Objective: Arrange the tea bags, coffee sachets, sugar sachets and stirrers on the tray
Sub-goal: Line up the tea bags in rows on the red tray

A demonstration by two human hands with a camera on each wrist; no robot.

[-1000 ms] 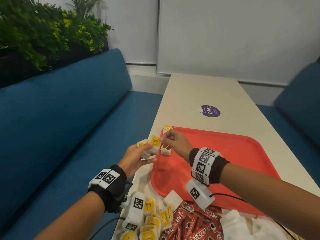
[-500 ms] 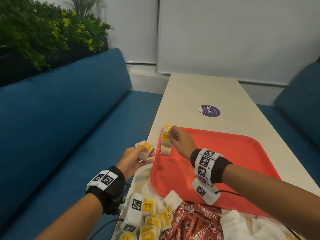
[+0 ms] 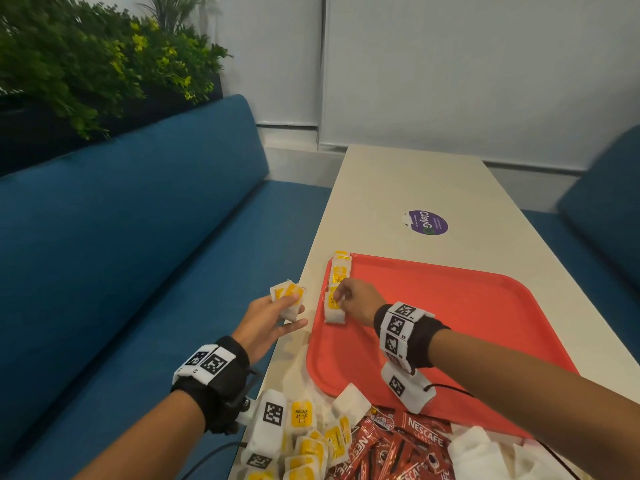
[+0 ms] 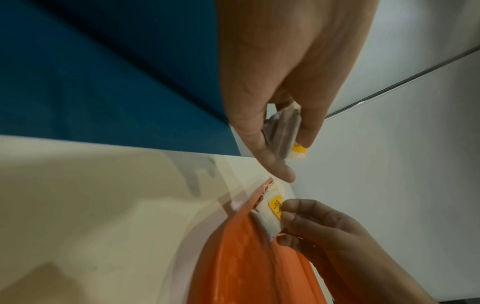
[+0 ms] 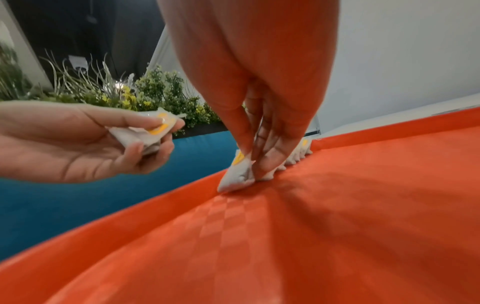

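A red tray (image 3: 450, 323) lies on the pale table. Along its left rim runs a short row of white tea bags with yellow tags (image 3: 340, 271). My right hand (image 3: 341, 301) pinches the nearest tea bag (image 3: 333, 311) of that row, holding it down on the tray floor (image 5: 311, 226); the right wrist view shows thumb and fingers closed on this bag (image 5: 235, 176). My left hand (image 3: 287, 308) hovers just left of the tray, off the table edge, and grips a small bundle of tea bags (image 3: 287, 296), also seen in the left wrist view (image 4: 283, 133).
At the table's near end lie a heap of loose tea bags (image 3: 304, 441), red Nescafe sachets (image 3: 398, 448) and white sachets (image 3: 485, 455). A purple sticker (image 3: 427, 222) marks the table beyond the tray. Blue benches (image 3: 138, 254) flank both sides.
My right hand took one tea bag from the left hand's bundle, carried it over the tray's left rim and lowered it at the near end of the row. The left hand stayed put.
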